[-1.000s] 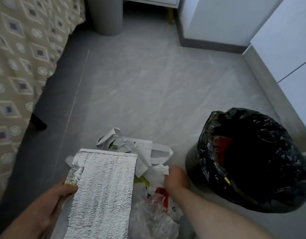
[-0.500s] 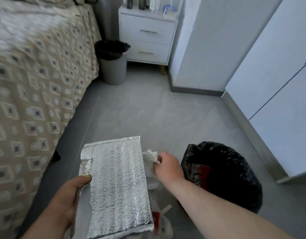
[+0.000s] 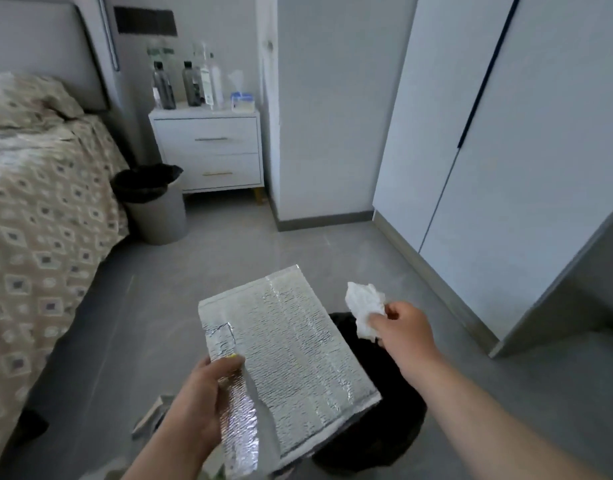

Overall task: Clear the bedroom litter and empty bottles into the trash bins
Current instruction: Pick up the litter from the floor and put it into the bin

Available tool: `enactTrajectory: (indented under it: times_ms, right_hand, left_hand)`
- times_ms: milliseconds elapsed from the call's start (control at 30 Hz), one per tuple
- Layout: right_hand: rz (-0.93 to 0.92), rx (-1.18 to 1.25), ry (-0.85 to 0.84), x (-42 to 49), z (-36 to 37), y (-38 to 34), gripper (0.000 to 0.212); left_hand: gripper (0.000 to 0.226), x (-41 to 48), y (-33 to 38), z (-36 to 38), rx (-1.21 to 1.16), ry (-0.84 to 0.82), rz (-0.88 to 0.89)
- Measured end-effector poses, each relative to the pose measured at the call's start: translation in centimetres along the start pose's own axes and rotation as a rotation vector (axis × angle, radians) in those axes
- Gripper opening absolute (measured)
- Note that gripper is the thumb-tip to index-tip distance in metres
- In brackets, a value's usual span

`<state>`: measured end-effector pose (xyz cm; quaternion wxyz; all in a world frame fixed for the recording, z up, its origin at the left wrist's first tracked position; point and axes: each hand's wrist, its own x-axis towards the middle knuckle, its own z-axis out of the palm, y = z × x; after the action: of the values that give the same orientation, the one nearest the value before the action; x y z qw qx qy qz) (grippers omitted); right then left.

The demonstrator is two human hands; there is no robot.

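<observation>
The crumpled tissue [image 3: 364, 308] has been lifted from the floor litter and is now pinched by fingers of the right hand [image 3: 402, 327] over the black-lined bin [image 3: 384, 427]. The foil bag [image 3: 291, 358] is gripped at its near corner by the left hand [image 3: 197, 400]. Dropping seems next.

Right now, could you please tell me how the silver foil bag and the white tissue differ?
The silver foil bag is large, flat and shiny; the white tissue is small, crumpled and matte. The left hand grips the bag's edge; the right hand pinches the tissue. Both are held aloft.
</observation>
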<state>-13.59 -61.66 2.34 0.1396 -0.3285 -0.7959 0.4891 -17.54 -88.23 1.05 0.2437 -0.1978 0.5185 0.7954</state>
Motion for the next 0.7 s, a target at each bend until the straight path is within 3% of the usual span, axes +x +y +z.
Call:
enactTrajectory:
  times_ms: [100,400,500,567,700]
  right_hand:
    - [0.089,0.127,0.062,1.9,-2.3,2.2,0.019]
    - [0.179,0.180,0.089,3.3,-4.8,6.7,0.017]
    - [0.185,0.154,0.080,3.3,-5.0,7.1,0.021]
    - [0.188,0.148,0.077,3.2,-5.0,7.1,0.021]
    - [0.190,0.130,0.065,2.9,-4.6,6.9,0.023]
  left_hand:
    - [0.023,2.4,-2.4,4.2,0.028,0.062,0.023]
    - [0.026,6.7,-10.2,11.5,0.215,0.224,0.177]
    - [0.014,7.1,-12.2,11.4,0.411,0.218,0.205]
    - [0.015,6.7,-12.9,10.7,0.662,0.215,0.224]
    - [0.025,5.3,-12.8,10.0,1.014,0.046,0.197]
